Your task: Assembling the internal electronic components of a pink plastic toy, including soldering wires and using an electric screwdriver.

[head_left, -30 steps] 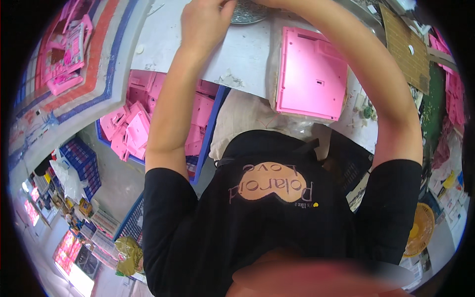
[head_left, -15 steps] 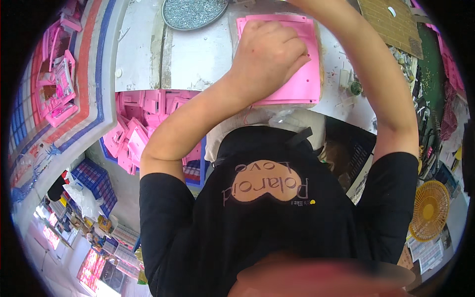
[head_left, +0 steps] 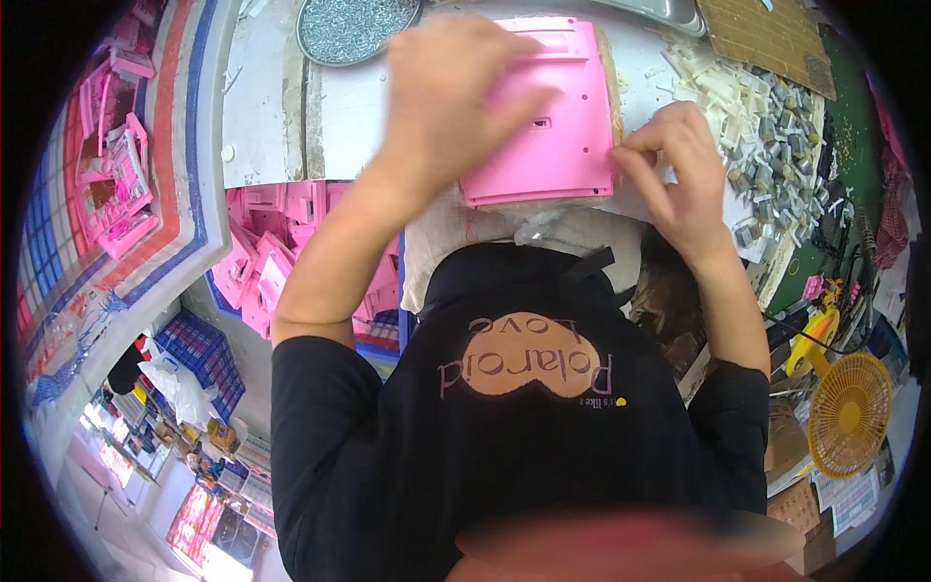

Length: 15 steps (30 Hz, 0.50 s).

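Beyond the left hand (head_left: 456,97), leftward, sits a round dish (head_left: 354,29) of silvery pieces. That blurred hand spreads thumb from fingers over the pink panel (head_left: 558,160), between both hands. The right hand (head_left: 687,175) pinches beside it, contents unclear.

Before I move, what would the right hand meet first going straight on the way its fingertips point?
Likely the pink panel, at its right edge: the right hand points left at it from close by. Whether they already touch or differ in height is unclear.

The pink panel (head_left: 548,167) looks smooth, semi-glossy plastic.
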Motion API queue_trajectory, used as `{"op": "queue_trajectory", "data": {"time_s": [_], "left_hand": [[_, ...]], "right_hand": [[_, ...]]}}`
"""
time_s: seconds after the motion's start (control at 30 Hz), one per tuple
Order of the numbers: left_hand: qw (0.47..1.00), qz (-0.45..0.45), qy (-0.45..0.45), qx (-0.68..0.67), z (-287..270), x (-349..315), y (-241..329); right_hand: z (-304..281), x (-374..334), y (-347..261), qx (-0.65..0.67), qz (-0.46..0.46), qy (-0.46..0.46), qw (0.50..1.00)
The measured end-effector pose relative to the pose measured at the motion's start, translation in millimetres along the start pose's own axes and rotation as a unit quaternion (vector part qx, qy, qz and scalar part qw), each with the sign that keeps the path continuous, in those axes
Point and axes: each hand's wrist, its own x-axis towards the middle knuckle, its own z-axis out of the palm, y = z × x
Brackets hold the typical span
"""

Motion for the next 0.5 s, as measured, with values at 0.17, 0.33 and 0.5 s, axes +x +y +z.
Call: {"op": "queue_trajectory", "data": {"time_s": [0.17, 0.33, 0.5], "left_hand": [[0.958, -0.227, -0.011, 0.177, -51, -8, -86], [0.942, -0.271, -0.093, 0.176, -55, -25, -116], [0.953, -0.265, -0.051, 0.137, -47, -31, -124]], "right_hand": [[19, 4, 6, 0.005, -0.044, 0.002, 0.999], [16, 6, 10, 0.031, -0.014, -0.046, 0.998], [9, 9, 8, 0.039, -0.011, -0.090, 0.995]]}}
